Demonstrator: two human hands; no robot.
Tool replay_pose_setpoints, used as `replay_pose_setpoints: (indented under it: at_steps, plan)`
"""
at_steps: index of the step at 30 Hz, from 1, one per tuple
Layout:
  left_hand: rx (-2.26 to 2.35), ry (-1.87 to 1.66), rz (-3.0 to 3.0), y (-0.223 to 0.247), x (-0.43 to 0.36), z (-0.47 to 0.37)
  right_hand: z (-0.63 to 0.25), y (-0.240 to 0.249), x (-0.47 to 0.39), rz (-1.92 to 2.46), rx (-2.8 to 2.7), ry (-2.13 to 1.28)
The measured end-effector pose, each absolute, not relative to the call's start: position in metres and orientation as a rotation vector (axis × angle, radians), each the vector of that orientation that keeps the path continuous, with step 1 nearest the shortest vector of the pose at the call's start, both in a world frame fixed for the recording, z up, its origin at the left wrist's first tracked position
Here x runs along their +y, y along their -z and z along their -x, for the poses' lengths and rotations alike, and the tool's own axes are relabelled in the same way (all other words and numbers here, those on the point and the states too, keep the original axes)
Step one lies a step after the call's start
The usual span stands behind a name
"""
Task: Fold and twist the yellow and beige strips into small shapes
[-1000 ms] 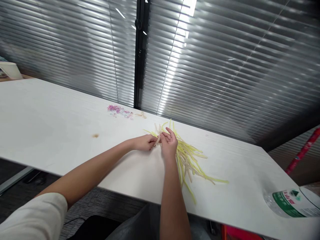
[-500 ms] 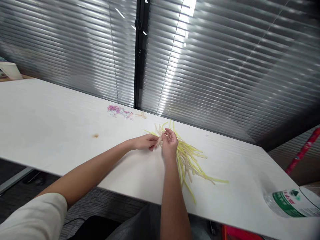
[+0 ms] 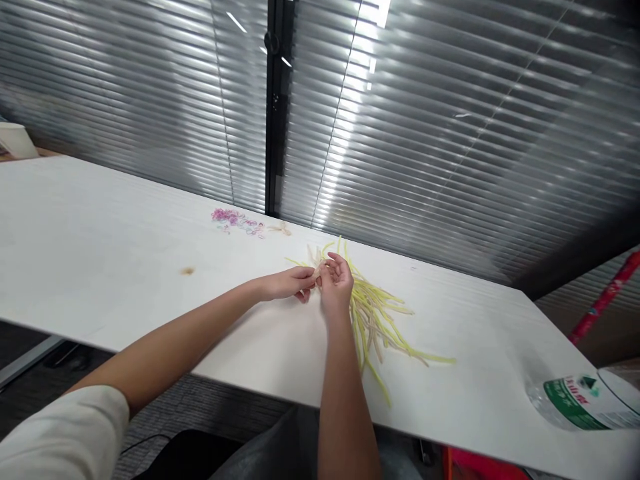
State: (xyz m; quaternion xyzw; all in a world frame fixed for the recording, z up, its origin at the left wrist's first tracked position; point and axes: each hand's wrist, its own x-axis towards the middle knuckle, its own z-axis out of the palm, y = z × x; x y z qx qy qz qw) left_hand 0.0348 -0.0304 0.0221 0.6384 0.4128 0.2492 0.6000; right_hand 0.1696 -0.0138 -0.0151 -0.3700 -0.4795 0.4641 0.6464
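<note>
Head cam: we see a clear bottle point(image 3: 575, 403) far R and a white tub point(image 3: 17, 141) far L, contents unclear. L hand point(image 3: 290, 283) & R hand point(image 3: 336, 279), fingers pinched tight, have a beige strip point(image 3: 317, 273) btwn fingertips, just beside yellow strips point(image 3: 375, 293) on white tbl point(image 3: 125, 233).

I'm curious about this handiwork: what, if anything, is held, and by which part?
Pale strands, held in fingers of the left hand and right hand; whether at ends or middle is hidden.

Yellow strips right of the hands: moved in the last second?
No visible move: the yellow strips keep their place against the white table's right-hand corner. The whole view shifted slightly; the right hand hides some.
</note>
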Motion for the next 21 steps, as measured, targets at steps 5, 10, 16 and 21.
replay_pose_setpoints:
  at_steps: [5, 10, 16, 21]
  plan:
    - [0.764, -0.605, -1.328, -0.027, -0.033, -0.034, -0.169, 0.009, -0.017, 0.806, -1.005, -1.234]
    - [0.644, -0.618, -1.104, -0.034, -0.036, -0.032, -0.171, 0.001, -0.022, 0.696, -0.987, -1.429]
    - [0.555, -0.570, -1.023, -0.037, -0.038, -0.030, -0.177, -0.001, -0.027, 0.659, -0.954, -1.497]
    - [0.561, -0.561, -0.997, -0.039, -0.040, -0.031, -0.176, -0.003, -0.027, 0.671, -0.949, -1.424]
